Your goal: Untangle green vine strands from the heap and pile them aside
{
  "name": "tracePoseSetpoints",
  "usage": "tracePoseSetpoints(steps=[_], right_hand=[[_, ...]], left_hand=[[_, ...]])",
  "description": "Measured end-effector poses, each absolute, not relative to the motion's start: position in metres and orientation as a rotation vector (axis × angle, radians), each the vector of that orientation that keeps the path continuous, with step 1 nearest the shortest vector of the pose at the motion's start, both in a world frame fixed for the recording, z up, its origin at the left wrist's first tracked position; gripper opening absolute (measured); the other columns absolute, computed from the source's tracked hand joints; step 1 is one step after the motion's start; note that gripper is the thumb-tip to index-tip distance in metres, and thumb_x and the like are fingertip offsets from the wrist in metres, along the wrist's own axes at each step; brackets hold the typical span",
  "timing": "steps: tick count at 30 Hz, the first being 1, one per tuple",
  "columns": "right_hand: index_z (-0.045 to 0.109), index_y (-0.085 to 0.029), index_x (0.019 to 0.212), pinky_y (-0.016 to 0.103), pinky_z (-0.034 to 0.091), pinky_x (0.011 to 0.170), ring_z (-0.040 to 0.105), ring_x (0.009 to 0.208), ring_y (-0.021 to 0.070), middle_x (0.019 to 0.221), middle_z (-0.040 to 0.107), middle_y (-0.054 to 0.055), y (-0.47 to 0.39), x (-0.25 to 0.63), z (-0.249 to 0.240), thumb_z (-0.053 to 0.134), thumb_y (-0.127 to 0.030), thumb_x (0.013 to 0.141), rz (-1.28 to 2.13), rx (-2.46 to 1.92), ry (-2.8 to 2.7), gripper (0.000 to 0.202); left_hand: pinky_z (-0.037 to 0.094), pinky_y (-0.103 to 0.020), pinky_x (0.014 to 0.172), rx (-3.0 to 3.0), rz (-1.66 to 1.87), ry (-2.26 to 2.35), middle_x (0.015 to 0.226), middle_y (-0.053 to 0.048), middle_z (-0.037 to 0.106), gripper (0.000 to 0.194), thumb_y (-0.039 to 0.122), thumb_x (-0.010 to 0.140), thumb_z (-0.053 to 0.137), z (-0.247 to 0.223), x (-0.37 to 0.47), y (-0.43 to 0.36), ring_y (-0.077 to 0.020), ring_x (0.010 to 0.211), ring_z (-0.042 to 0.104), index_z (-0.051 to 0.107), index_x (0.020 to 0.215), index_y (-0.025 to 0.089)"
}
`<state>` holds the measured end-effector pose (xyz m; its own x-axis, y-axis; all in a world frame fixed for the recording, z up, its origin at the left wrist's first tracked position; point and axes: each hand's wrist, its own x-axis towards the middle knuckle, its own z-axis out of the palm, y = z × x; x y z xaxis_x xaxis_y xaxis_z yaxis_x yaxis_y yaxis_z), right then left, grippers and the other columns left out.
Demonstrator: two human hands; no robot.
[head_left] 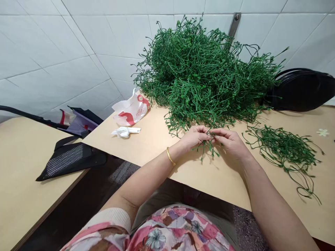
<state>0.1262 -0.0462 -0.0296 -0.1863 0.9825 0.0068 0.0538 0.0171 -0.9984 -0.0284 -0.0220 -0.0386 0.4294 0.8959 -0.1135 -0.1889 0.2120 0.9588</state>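
Both hands meet over the table, just in front of a big heap of thin green artificial stems [204, 76]. My left hand [195, 136], with a gold bangle on its wrist, is closed on a few green stems [208, 150] whose tips hang below the fingers. From the other side my right hand [230, 141] pinches the same small bunch, thumb and fingertips together. Exactly how the stems cross between the fingertips is hidden. To the right of my right hand lies a smaller, loose pile of green stems [290, 146].
A red and white plastic bag [133, 109] and a crumpled white tissue [125, 131] lie left on the table [154, 146]. A black bag [303, 90] stands back right, near a pale flower piece [322, 132]. Black mesh item [70, 158] bridges toward a second table [23, 167]. Tiled wall behind.
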Motion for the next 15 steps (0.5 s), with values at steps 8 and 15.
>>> tracePoseSetpoints(steps=[8,15], right_hand=[[0.062,-0.018,0.081,0.024,0.037,0.052,0.046,0.054,0.0094,0.063,0.054,-0.002,-0.0447,0.1281,-0.0312,0.057,-0.034,0.077,1.163,-1.188,-1.621,0.018],[0.054,-0.018,0.066,0.023,0.032,0.047,0.041,0.048,0.0085,0.052,0.046,-0.004,-0.0406,0.1320,-0.0368,0.052,-0.031,0.079,0.963,-1.354,-1.550,0.018]], left_hand=[[0.036,-0.024,0.061,1.216,0.893,0.844,0.060,0.000,0.056,0.004,0.008,0.061,0.061,-0.0331,-0.0288,-0.0232,-0.0067,0.056,0.048,0.058,0.061,0.011],[0.023,-0.022,0.051,1.254,0.850,0.828,0.052,0.005,0.043,0.012,0.020,0.067,0.061,-0.0382,-0.0283,-0.0257,-0.0041,0.049,0.033,0.054,0.060,0.013]])
